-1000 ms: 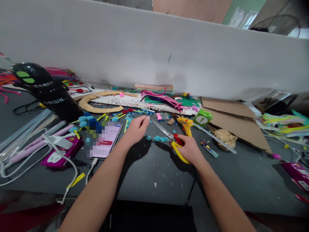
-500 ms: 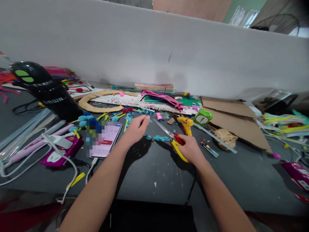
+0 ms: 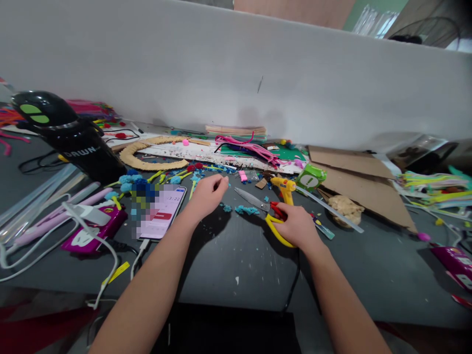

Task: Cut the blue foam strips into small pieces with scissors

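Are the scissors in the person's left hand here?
No, the red-and-yellow-handled scissors are in the right hand, with a visible gap between their tip and the left hand.

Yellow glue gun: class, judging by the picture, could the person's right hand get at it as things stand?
Probably yes: the yellow glue gun lies just beyond the right hand, with nothing visible blocking the way. That hand holds scissors, though, so it would likely need to free itself first.
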`<state>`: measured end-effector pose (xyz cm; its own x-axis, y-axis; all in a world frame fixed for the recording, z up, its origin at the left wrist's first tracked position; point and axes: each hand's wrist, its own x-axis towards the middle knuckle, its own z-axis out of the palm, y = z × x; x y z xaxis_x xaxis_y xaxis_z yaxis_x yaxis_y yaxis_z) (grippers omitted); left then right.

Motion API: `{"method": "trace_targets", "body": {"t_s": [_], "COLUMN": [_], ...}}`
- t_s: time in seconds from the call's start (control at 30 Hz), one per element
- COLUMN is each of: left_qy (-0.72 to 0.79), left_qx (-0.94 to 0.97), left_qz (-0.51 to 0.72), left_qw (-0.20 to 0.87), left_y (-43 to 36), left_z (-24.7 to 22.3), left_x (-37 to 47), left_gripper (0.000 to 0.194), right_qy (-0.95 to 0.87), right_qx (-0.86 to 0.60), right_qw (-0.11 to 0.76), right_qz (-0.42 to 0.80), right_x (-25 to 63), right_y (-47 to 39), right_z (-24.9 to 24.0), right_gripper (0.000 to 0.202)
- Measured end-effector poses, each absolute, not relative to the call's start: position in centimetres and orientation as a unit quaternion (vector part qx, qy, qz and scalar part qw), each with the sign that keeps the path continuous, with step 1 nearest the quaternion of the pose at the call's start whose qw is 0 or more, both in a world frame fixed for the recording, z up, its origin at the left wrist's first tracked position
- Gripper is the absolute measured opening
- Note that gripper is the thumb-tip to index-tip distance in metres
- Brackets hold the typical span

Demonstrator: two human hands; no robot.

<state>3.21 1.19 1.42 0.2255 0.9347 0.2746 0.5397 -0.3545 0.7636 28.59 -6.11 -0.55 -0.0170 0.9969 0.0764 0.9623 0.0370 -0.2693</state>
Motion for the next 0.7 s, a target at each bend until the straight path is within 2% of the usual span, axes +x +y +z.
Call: {"method": "trace_targets", "body": {"t_s": [0.7], "left_qy": [0.509], "left_qx": [0.76], "left_qz": [0.337], "left_qw": [0.221], "left_y": [1.17], "left_z": [1.04], "left_x": [3.4], "left_gripper": [0.038], "right_qy": [-0.689], "right_qx": [-0.718], "right_qw": [0.085], "right_qz": [0.049], "right_x": [28.38], "right_y": [-6.3], "right_z": [0.05], "right_gripper": [0.015]}}
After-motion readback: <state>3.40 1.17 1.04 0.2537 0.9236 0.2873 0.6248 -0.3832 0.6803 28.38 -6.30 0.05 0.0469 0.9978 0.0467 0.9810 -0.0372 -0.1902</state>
